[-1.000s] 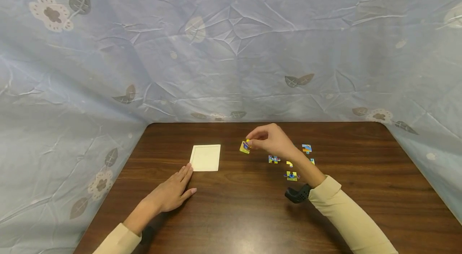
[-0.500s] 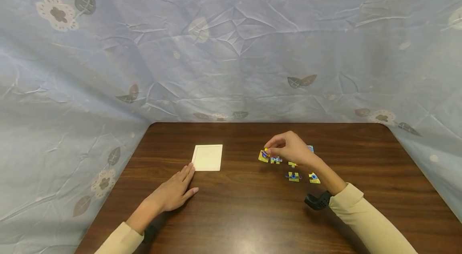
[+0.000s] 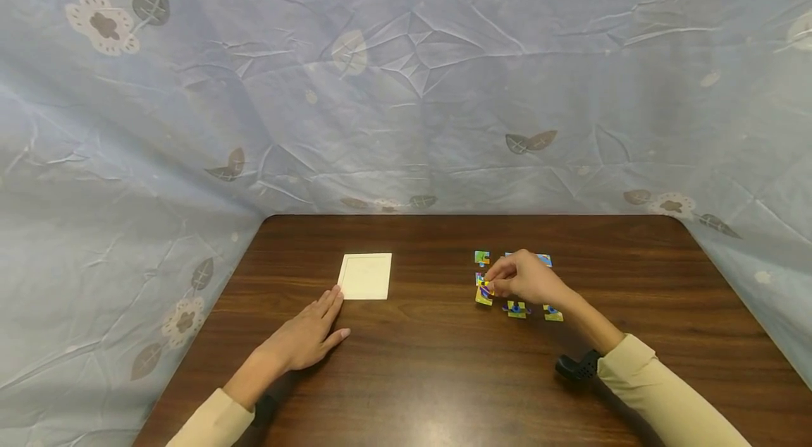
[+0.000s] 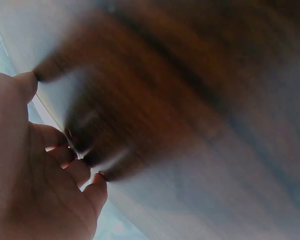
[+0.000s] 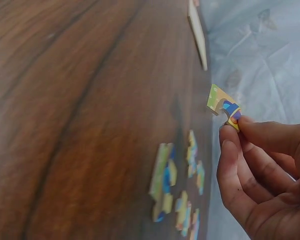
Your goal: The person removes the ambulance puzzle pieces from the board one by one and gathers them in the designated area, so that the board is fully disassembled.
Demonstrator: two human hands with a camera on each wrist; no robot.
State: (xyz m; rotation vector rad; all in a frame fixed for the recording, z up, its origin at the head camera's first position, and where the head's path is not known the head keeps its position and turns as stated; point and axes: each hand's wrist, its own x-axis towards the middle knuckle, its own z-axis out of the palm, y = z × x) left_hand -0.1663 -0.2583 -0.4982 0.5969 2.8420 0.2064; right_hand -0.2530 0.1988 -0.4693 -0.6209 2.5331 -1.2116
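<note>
My right hand [image 3: 531,279] pinches a yellow, green and purple jigsaw puzzle piece [image 3: 483,295] between thumb and fingertips. In the right wrist view the puzzle piece [image 5: 219,99] hangs tilted, raised above the wood. From the head, it overlaps another piece [image 3: 480,278] at the left of a loose group. A green-and-blue piece [image 3: 482,258] lies behind it; two yellow-green pieces [image 3: 517,310] [image 3: 553,314] lie in the near row. The hand hides part of the group. My left hand [image 3: 301,335] lies flat, fingers extended, fingertips at the near left corner of a cream square puzzle tray [image 3: 366,277].
A dark brown wooden table [image 3: 406,369] holds everything. Its far edge runs along a pale blue flowered curtain [image 3: 406,115]. Blue pieces [image 3: 544,259] lie at the back of the group. A black wrist device [image 3: 579,366] sits under the right wrist.
My right hand has moved to the right and nearer, carrying the puzzle piece from beside the tray to the left side of the group. The left hand has stayed by the tray.
</note>
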